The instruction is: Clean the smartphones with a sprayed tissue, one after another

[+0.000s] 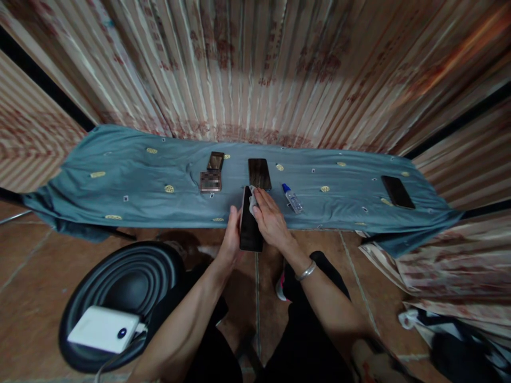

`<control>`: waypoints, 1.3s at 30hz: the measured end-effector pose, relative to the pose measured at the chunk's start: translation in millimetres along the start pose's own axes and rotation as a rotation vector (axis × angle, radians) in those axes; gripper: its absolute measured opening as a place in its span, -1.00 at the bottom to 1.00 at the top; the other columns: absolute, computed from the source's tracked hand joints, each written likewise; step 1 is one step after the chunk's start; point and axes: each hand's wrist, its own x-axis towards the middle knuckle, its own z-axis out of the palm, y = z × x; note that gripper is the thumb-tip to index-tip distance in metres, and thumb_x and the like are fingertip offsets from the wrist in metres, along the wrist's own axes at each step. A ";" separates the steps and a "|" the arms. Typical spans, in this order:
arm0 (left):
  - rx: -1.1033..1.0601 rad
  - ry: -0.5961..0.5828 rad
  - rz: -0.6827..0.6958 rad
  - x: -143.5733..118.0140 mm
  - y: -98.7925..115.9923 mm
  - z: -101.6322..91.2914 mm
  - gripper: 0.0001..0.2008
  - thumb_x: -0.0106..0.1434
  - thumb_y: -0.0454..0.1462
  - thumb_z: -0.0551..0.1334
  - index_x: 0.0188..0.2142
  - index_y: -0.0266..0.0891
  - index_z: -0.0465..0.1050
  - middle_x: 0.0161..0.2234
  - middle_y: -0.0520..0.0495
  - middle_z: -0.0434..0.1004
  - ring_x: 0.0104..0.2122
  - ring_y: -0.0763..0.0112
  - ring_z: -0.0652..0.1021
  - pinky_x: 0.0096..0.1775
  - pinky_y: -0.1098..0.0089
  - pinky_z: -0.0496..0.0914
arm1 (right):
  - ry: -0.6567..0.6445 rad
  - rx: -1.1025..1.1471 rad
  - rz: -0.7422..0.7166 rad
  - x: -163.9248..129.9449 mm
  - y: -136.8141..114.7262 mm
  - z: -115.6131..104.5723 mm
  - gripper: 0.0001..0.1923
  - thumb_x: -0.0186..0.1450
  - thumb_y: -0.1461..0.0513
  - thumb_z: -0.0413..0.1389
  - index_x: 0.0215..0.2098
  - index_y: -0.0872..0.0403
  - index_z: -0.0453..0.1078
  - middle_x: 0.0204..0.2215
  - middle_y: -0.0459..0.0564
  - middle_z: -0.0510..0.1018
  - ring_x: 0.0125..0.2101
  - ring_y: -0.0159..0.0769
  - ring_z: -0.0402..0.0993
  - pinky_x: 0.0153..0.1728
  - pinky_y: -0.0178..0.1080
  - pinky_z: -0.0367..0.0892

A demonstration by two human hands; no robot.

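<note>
A long, narrow table (120,181) runs across the view, draped in a blue-grey cloth (339,186) dotted with small yellow ovals, its edges hanging loose at both ends. Behind it a pleated curtain (255,69) in beige with faded red print fills the whole back of the room and folds round both sides. The floor (24,255) is brown tile with pale joints. At the table's near edge the left hand (231,236) wraps its fingers round the side of a dark phone (249,229), holding it upright on its long axis just off the cloth. The right hand (270,221) lies flat over the phone's upper face, pressing a small white wipe (253,202) against the glass under its fingertips; a metal bangle (305,272) sits on that wrist. Just beyond lies a second phone (259,173), a third phone (215,160) to its left beside a blurred card (210,181), and a small spray bottle (293,198) with a blue cap to the right. A fourth phone (397,191) rests well apart near the right end. On the floor at lower left a round black stool (120,276) carries a white power bank (104,330).
</note>
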 end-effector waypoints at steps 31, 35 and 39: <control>0.001 0.073 -0.040 -5.9 14.8 7.7 -0.45 0.43 -0.02 0.00 0.26 -0.24 0.34 0.15 -0.19 0.51 0.23 0.16 0.42 0.29 0.19 0.20 | -0.028 0.081 -0.071 -10.0 -12.5 1.1 -0.48 0.50 0.18 -0.21 0.36 0.17 0.16 0.33 0.18 0.26 0.37 -0.14 0.06 0.36 0.06 0.11; 0.025 0.061 -0.032 -2.4 6.1 2.9 -0.45 0.42 0.00 0.00 0.25 -0.22 0.36 0.16 -0.17 0.51 0.25 0.16 0.39 0.29 0.19 0.19 | -0.031 0.065 -0.085 -7.7 -12.6 -0.3 -0.48 0.49 0.19 -0.20 0.36 0.18 0.16 0.33 0.21 0.25 0.37 -0.12 0.06 0.36 0.08 0.10; 0.041 0.022 -0.030 1.9 -7.7 -3.0 -0.44 0.38 0.01 0.08 0.26 -0.19 0.35 0.17 -0.14 0.50 0.27 0.14 0.36 0.30 0.16 0.17 | 0.009 0.040 -0.044 -2.7 -5.5 -5.9 -0.47 0.49 0.20 -0.20 0.40 0.10 0.09 0.34 0.13 0.24 0.37 -0.15 0.07 0.36 0.10 0.09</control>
